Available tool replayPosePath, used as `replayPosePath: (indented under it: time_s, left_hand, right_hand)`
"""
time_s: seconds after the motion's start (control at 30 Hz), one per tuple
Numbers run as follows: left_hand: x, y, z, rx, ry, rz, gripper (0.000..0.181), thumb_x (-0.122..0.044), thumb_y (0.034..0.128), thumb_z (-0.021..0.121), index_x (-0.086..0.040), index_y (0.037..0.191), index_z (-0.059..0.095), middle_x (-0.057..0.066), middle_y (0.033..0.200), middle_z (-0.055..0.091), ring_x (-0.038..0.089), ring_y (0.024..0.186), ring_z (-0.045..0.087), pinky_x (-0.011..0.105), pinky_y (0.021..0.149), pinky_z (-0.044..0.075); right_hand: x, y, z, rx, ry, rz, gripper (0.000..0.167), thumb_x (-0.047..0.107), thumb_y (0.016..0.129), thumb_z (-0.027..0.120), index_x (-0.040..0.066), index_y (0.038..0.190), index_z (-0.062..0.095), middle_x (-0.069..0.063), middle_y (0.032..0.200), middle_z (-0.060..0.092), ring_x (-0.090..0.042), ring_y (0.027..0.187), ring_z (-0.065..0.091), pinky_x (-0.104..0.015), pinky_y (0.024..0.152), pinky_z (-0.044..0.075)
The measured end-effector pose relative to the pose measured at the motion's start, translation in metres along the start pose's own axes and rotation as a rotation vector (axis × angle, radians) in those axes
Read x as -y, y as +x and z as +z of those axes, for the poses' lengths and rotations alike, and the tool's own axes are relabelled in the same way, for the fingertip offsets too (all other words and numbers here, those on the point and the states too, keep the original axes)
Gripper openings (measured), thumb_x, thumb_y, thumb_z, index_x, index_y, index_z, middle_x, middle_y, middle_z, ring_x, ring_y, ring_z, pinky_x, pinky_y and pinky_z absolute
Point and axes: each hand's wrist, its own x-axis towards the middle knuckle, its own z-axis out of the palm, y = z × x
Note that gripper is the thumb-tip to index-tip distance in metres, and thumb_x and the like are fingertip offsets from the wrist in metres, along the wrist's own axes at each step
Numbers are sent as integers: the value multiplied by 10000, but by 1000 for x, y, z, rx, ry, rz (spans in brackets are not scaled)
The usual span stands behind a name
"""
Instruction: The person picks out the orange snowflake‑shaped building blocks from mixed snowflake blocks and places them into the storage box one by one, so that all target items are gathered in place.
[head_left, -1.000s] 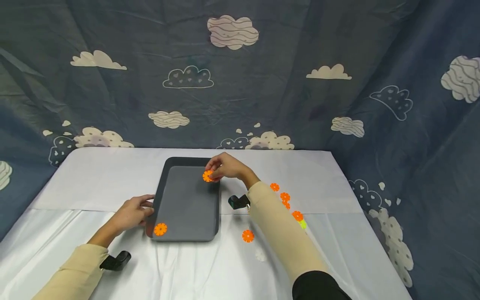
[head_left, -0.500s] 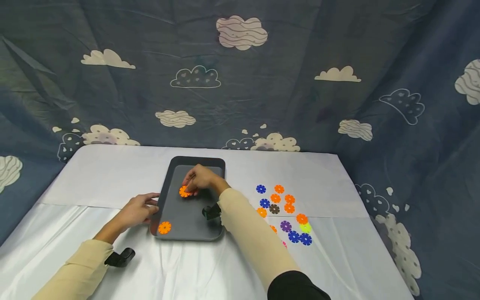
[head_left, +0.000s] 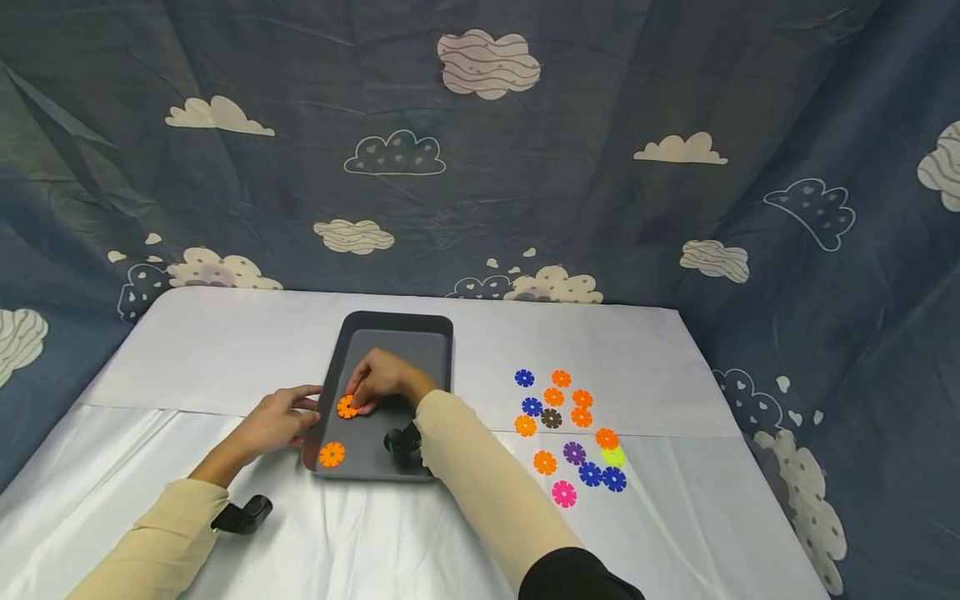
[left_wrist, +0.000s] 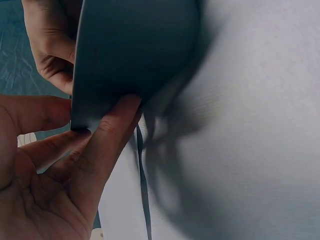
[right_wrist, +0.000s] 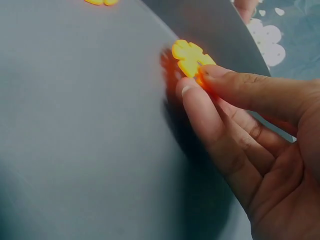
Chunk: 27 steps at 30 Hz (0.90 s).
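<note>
Right hand [head_left: 382, 377]: pinches an orange disc [head_left: 346, 407] near its edge, probably to leave most of it free.
Orange disc: inside the tray [head_left: 412, 350], toward its left side; cannot tell whether they touch.
Left hand [head_left: 272, 422]: pinches the tray's left edge, likely to steady it.
Second disc [head_left: 332, 454]: in the near left corner.
Other discs [head_left: 574, 452]: on the cloth [head_left: 660, 379], right of the tray, perhaps for easy reach.

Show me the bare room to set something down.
Bare cloth lies between the far half of the tray and the scattered discs, and right of those discs. The tray's far end is bare too. Crowded: those discs, and by the tray's left edge, around left hand, right hand and two orange discs.
</note>
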Motion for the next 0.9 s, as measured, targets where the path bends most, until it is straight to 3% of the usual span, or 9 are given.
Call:
replayPosePath:
  time_s: [0.23,0.57,0.73,0.9]
  left_hand:
    - [0,0,-1,2,-16,-4,518,-51,949,530,141,1398,357,365,1261,511,351,1024,625,348,679,567]
    - [-1,0,0,10,-21,21,516,-27,950,511,150,1403,339,365,1257,515,368,1050,618,358,689,568]
    - [-1,-1,1,8,-12,10,523,-42,954,523,131,1413,342,352,1267,517,367,1066,612,348,684,565]
    - [0,-3,1,8,-10,-18,529,-55,961,527,115,1425,337,343,1282,511,372,1089,600,352,700,562]
  right_hand:
    - [-1,0,10,37,9,19,95,-118,782,707,-56,854,718,-120,714,696,-124,508,619,-265,535,556]
    - [2,-4,17,26,21,51,69,-90,783,730,-31,795,698,-87,645,672,-131,474,606,-277,518,556]
    - [2,-10,9,6,-5,36,75,-44,785,754,-16,804,687,-67,633,639,-141,478,587,-288,516,555]
    - [3,-21,-12,-31,-58,-10,85,34,811,759,7,842,685,-77,656,619,-166,524,583,-316,544,560]
